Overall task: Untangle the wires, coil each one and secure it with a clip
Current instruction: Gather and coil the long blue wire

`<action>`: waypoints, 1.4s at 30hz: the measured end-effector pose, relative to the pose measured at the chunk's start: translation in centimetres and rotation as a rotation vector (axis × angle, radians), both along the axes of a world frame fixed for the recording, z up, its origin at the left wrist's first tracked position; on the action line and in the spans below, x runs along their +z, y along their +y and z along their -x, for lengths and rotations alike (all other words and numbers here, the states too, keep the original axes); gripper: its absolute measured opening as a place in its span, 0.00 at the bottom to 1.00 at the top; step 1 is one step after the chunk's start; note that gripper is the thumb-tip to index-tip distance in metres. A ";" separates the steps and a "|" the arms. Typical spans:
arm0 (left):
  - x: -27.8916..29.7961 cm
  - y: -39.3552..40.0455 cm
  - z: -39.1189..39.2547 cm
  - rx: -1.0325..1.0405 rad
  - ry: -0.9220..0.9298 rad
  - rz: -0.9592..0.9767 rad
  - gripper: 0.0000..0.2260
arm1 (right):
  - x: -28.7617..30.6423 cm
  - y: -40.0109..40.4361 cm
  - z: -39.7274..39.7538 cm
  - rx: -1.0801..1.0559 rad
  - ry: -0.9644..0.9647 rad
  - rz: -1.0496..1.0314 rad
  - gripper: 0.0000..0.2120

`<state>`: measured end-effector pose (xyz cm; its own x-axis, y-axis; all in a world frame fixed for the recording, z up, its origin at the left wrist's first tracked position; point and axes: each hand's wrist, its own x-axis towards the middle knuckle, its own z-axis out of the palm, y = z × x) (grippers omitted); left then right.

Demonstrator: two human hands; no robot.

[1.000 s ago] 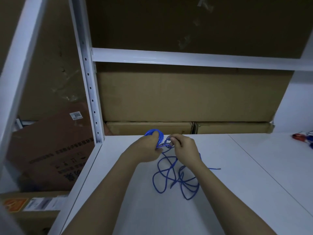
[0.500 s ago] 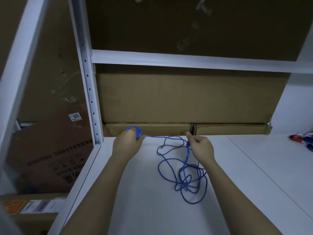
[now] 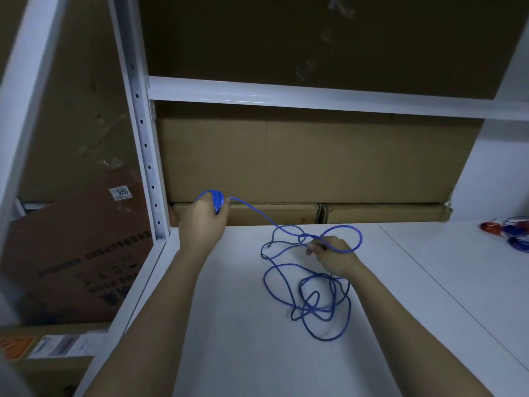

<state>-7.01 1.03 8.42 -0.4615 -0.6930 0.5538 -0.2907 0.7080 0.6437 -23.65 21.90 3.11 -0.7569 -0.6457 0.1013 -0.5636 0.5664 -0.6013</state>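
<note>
A long blue wire (image 3: 307, 299) lies in loose tangled loops on the white shelf board (image 3: 243, 339). My left hand (image 3: 204, 222) is raised at the back left and grips a small coil of that wire (image 3: 215, 199) wound around its fingers. A single strand runs from the coil down to my right hand (image 3: 332, 255), which pinches the wire just above the tangle. A loop arcs over the right hand. No clip shows near the hands.
Cardboard boxes (image 3: 300, 161) close off the back of the shelf. A white perforated upright (image 3: 143, 144) stands at the left, with a brown box (image 3: 74, 253) beyond it. More wires, red and blue (image 3: 512, 230), lie at the far right of the shelf.
The hands have drawn apart: the left hand rose toward the back left with its coil, and the right hand dropped lower, stretching a strand between them. The tangle has spread out.
</note>
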 end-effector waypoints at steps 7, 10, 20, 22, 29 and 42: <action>0.8 1.0 0.7 -0.157 -0.139 0.019 0.12 | 5.5 -2.1 -2.3 -0.174 -0.267 0.885 0.16; 0.9 1.5 0.8 -0.212 -0.087 -0.050 0.15 | 6.0 -3.1 -2.4 -0.096 -0.311 0.851 0.21; 0.5 2.6 1.0 -0.431 0.032 -0.375 0.17 | 1.4 -4.3 -4.1 0.039 0.326 0.490 0.30; 0.4 3.0 0.8 -0.528 0.068 -0.526 0.16 | 0.5 -5.0 -4.4 0.231 0.411 0.319 0.18; 0.9 2.9 -1.7 -0.893 0.178 -0.928 0.16 | -0.7 -4.6 -4.2 0.085 -0.064 0.400 0.26; 0.1 2.6 0.3 -0.801 0.569 -0.782 0.06 | -1.7 -6.9 -7.7 0.203 0.900 -0.097 0.23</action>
<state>-7.34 3.65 8.55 -0.7353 -0.5609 0.3806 0.5002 -0.0700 0.8631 -15.97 14.95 1.41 -0.2909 -0.7936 0.5345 -0.8888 0.4309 0.1560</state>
